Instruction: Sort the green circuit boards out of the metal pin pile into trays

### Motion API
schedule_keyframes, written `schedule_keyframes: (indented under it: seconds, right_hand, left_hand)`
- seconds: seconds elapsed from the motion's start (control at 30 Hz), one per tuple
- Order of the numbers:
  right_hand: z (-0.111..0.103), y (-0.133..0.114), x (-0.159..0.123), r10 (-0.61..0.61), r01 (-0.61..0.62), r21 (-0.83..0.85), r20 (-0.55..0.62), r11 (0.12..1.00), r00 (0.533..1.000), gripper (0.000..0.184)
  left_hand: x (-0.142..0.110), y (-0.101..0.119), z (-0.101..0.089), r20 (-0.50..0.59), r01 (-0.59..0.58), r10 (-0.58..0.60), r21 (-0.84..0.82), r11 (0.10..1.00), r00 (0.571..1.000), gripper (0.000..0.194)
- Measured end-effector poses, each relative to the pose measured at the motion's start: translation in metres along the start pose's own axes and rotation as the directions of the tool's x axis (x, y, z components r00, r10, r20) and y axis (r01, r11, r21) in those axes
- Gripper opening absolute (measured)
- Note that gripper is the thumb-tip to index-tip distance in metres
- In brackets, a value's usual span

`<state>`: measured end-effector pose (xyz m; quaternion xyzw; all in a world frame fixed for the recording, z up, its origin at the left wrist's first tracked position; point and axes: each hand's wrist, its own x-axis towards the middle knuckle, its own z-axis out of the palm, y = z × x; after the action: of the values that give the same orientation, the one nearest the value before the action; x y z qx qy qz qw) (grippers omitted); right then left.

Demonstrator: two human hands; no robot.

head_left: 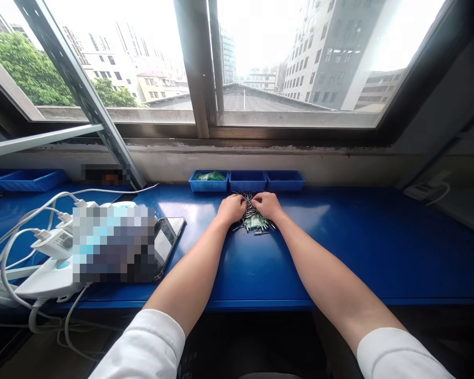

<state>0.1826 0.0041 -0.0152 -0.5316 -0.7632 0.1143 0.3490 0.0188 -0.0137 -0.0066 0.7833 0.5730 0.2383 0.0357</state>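
A: Nearest the camera?

B: White sleeves (142,345), with bare forearms (197,271) stretched over the front edge of the blue surface (379,252).

A: Position of the slim metal pins (250,208) relative to the grip?

B: In a loose heap between left hand (233,207) and right hand (267,205), spilling past the fingertips toward the front edge; nearer the rear edge than the front.

A: State of the grip?

B: Both hands with fingers curled and tips drawn in over the rear part of the heap. Cannot tell whether any pin is pinched, or by which hand.

A: Surrounding items and obstructions?

B: Green-and-clear packet (257,221) on the front part of the heap, covering some pins. Along the rear edge, just beyond the hands, a row of three blue trays (247,186), the left one with green packets (210,176) inside. Near the front edge, left of the left forearm: phone (171,237), partly masked; white power strip (43,279) with chargers (53,243) and cables (10,247).

A: Orientation and long axis?

B: Mixed. Several pins with ends fanned toward the front edge; one at the front of the heap, long axis roughly parallel to that edge.
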Motion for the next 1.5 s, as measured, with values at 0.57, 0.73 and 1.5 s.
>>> schedule_keyframes:
  seconds: [0.57, 0.73, 1.5]
  right_hand:
    - [-0.013, -0.007, 0.003, 0.148, -0.037, 0.49, -0.19, 0.871, 0.971, 0.027]
    - [-0.011, -0.001, 0.008, 0.217, -0.03, 0.662, -0.203, 0.749, 0.955, 0.047]
    - [-0.012, -0.006, 0.004, 0.032, 0.045, 0.664, -0.103, 0.746, 0.994, 0.017]
  left_hand:
    - [0.002, 0.002, -0.005, -0.112, 0.049, -0.054, -0.049, 0.998, 0.992, 0.03]
    - [0.001, 0.012, -0.012, -0.224, -0.053, 0.01, -0.186, 0.981, 0.974, 0.031]
    - [0.0, 0.016, -0.013, -0.286, -0.13, -0.007, -0.458, 0.879, 0.958, 0.012]
